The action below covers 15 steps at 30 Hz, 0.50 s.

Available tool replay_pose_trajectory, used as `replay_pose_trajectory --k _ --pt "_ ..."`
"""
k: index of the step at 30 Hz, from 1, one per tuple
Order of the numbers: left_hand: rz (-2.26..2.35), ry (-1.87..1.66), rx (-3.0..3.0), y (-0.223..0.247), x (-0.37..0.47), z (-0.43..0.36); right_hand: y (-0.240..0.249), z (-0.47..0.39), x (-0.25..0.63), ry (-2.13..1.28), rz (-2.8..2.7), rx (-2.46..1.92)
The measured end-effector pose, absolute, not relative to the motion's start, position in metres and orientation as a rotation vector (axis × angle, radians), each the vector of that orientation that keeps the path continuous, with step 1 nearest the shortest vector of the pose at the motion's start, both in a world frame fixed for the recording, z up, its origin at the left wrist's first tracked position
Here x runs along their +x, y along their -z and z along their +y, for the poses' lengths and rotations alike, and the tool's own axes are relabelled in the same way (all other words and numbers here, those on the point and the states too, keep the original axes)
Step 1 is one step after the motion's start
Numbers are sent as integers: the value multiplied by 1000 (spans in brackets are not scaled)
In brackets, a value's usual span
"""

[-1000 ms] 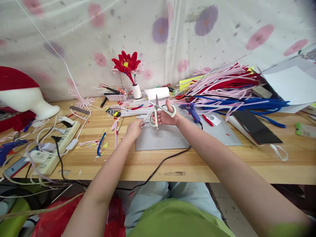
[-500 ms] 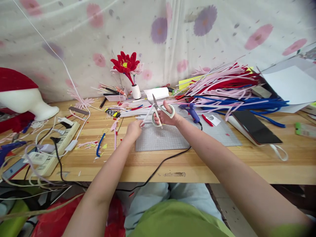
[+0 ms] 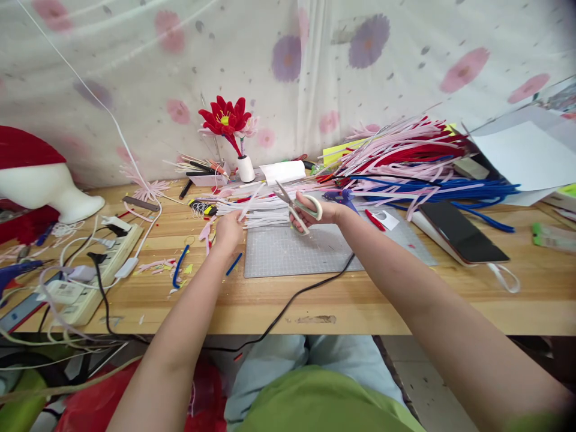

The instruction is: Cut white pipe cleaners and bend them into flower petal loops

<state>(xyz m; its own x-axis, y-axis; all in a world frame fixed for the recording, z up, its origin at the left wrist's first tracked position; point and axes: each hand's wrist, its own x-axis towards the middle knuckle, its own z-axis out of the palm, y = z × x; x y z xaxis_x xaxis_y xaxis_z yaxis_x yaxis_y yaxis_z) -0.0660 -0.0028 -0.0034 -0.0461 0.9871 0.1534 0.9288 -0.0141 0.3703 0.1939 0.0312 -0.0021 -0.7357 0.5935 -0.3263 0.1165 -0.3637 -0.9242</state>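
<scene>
Holding scissors (image 3: 294, 207) in the right hand (image 3: 311, 215): thumb and fingers at the pale handles, hand closed on them, blades parted and pointing up and toward the left side. Left hand (image 3: 229, 230) is pinched shut on a pale strip (image 3: 252, 201), which sticks up from the fingertips and leans right. Strip and blades are apart, with a gap between them.

Scissors are held above the back part of the grey cutting mat (image 3: 288, 252); left hand is just off the mat's left edge. White stems (image 3: 265, 214) lie behind the mat and across its back edge, between the hands.

Right side: glue gun (image 3: 339, 196) partly hidden behind the right hand and wrist, red pen-like item (image 3: 375, 219) beside a white paper piece (image 3: 387, 220) on the mat, phone (image 3: 463, 233) propped at a tilt on something white. Pink, red and blue stems (image 3: 405, 156) piled behind.

Back: red flower (image 3: 225, 117) upright in a white vase (image 3: 245, 169), white roll (image 3: 283, 171) to its right.

Left side: short blue stem (image 3: 180, 267) near pink and yellow scraps (image 3: 157, 265), another blue bit (image 3: 234, 264) between left forearm and mat, power strip (image 3: 105, 270) with plugs and tangled cables. All on the wooden table (image 3: 360, 306).
</scene>
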Motion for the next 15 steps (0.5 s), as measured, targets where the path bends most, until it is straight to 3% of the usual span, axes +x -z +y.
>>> replay_pose_trajectory --k 9,15 --pt "1882 -114 2452 23 -51 -9 24 33 214 -1659 -1347 -975" --pt "1806 -208 2560 4 -45 9 37 35 213 -1386 -1415 -1211"
